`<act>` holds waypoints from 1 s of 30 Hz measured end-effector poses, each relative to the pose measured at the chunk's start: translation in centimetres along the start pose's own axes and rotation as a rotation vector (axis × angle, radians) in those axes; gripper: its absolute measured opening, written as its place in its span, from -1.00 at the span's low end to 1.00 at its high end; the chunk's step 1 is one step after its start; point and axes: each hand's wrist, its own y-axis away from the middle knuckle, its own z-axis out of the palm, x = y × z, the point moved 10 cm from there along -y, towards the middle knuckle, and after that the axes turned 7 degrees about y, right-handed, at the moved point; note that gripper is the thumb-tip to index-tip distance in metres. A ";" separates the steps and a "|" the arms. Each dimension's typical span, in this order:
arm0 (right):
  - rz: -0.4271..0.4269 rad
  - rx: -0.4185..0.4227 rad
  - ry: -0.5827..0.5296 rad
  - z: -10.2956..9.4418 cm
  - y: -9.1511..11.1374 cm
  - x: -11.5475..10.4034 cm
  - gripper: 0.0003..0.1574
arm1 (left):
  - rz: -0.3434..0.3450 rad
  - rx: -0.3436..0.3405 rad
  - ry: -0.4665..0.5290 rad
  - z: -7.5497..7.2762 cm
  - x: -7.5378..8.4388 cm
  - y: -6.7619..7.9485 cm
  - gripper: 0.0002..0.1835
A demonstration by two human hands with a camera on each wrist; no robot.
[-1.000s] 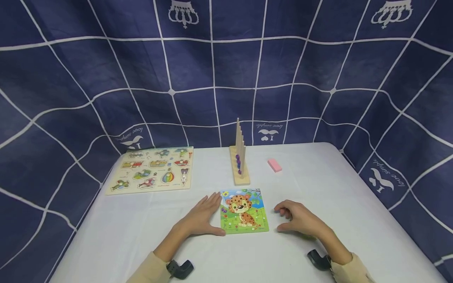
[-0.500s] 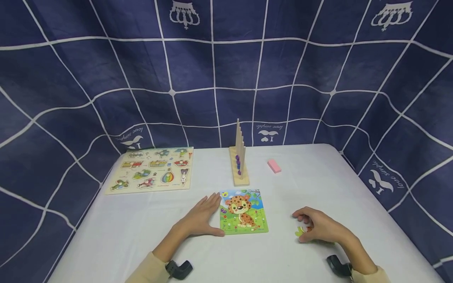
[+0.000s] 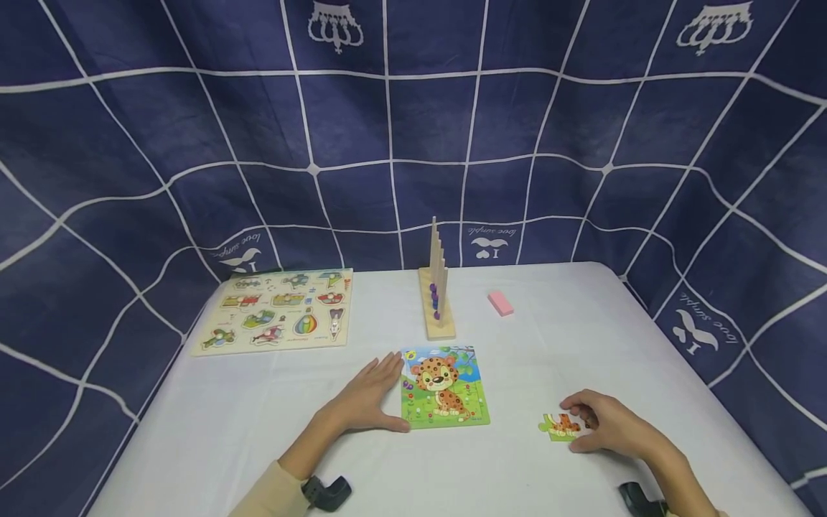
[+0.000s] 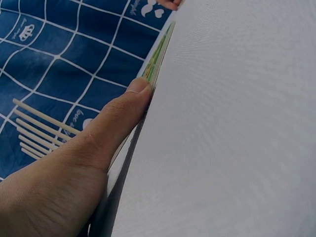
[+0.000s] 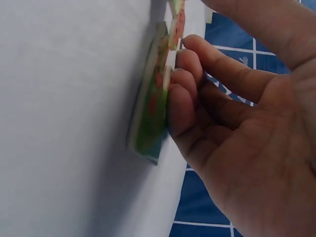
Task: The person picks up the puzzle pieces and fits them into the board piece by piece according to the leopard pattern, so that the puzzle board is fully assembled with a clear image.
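Note:
A leopard puzzle (image 3: 446, 388), a nearly square board picture, lies flat at the table's middle. My left hand (image 3: 371, 395) rests at its left side, fingers extended and thumb along the near corner. In the left wrist view the thumb (image 4: 126, 106) meets the thin edge of the puzzle board (image 4: 159, 55). To the right lie loose jigsaw pieces (image 3: 561, 427) in green and spotted orange. My right hand (image 3: 607, 424) is beside them, thumb and index finger parted and the others bent. A green piece (image 5: 150, 106) is close against its fingertips; firm contact is unclear.
A wooden peg stand (image 3: 441, 327) with purple and blue beads stands behind the leopard puzzle. A pink block (image 3: 500, 303) lies right of it. The vehicle puzzle board (image 3: 278, 311) is at the back left. A blue curtain (image 3: 426, 122) hangs behind the white table (image 3: 291, 402).
My right hand has moved right, away from the leopard puzzle, to the loose pieces, which now show more fully. The left hand has stayed in place.

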 end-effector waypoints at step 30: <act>-0.021 0.062 -0.043 0.4 0.0 0.5 -0.43 | 0.012 -0.011 -0.028 0.3 0.1 0.1 0.38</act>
